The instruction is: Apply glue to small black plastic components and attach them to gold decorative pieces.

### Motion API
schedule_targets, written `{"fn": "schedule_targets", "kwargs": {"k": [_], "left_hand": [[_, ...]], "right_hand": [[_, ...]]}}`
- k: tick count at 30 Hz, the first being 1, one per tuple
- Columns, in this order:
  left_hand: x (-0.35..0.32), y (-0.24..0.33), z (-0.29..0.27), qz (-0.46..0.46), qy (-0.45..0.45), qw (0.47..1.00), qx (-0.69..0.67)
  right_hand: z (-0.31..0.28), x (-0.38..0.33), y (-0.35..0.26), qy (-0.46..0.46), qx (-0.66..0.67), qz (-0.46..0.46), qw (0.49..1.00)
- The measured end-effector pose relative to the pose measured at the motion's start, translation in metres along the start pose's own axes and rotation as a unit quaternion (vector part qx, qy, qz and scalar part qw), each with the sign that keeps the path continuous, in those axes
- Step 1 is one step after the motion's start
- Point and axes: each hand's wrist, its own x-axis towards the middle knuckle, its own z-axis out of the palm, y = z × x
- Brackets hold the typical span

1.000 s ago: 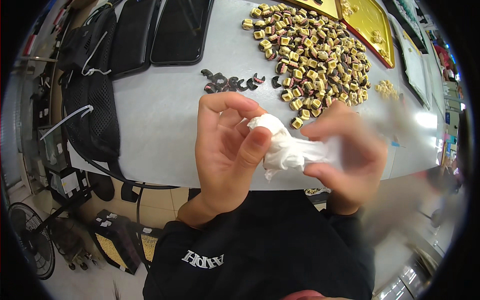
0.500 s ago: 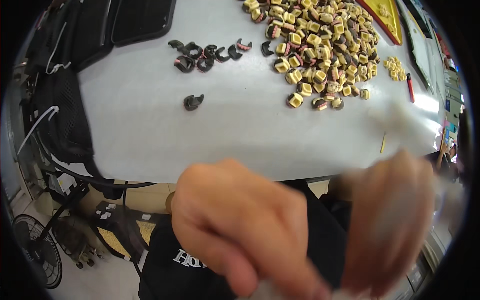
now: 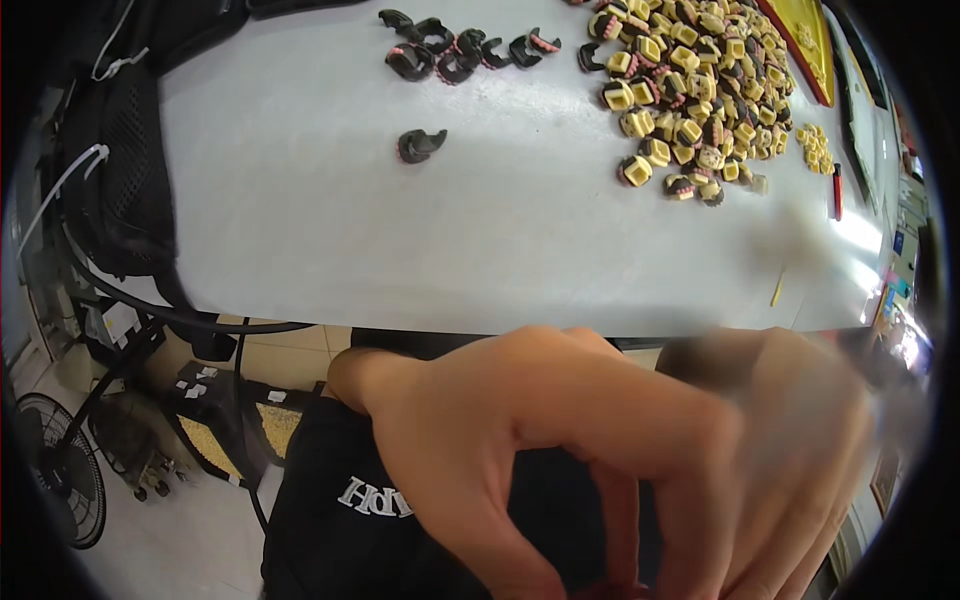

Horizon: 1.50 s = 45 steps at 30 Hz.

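My left hand (image 3: 560, 420) is raised close in front of my body, beyond the table's near edge. Its thumb and fingers bend down toward one another. A small reddish bit (image 3: 612, 590) shows between them at the lower edge, too cut off to name. Beside it, partly behind its fingers, is my right hand (image 3: 790, 460), hazy in the picture, with fingers pressed together and pointing down. Its fingertips are hidden or out of view. Nearest on the table lie a thin yellow sliver (image 3: 777, 287) and a dark curved piece (image 3: 421, 146).
Several dark curved pieces with pink ridges (image 3: 457, 58) lie at the far left-centre. A big heap of cream and dark-brown pieces (image 3: 700, 95) covers the far right, with small cream bits (image 3: 815, 148), a red pen-like tool (image 3: 838, 190) and a yellow tray (image 3: 810, 50) beyond. A black mesh bag (image 3: 125, 190) stands left.
The view has shifted, so the table things sit higher and further right. My left hand has turned and come closer to my right; its thumb and fingers now bend downward.
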Motion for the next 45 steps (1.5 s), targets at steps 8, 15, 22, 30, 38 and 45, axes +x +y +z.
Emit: {"fn": "schedule_targets", "kwargs": {"k": [8,15,22,30,38,45], "left_hand": [[-0.009,-0.003,-0.005,0.020,0.028,0.999,-0.038],[-0.005,-0.014,-0.008,0.014,0.048,0.997,-0.066],[-0.002,-0.017,0.004,0.012,0.055,0.995,-0.082],[-0.001,-0.011,-0.002,0.024,0.067,0.995,-0.076],[0.004,-0.013,0.001,0.039,0.070,0.996,-0.046],[0.019,-0.006,0.011,0.045,0.042,0.998,-0.032]], "right_hand": [[-0.008,-0.008,-0.009,0.008,-0.013,-0.007,1.000],[-0.020,-0.013,-0.016,0.022,-0.013,-0.031,0.999],[-0.026,-0.016,-0.027,0.023,-0.018,-0.066,0.997],[-0.030,-0.015,-0.036,-0.002,-0.015,-0.100,0.995],[-0.033,-0.003,-0.035,-0.048,-0.003,-0.145,0.988],[-0.022,-0.006,-0.047,-0.043,-0.019,-0.202,0.978]]}}
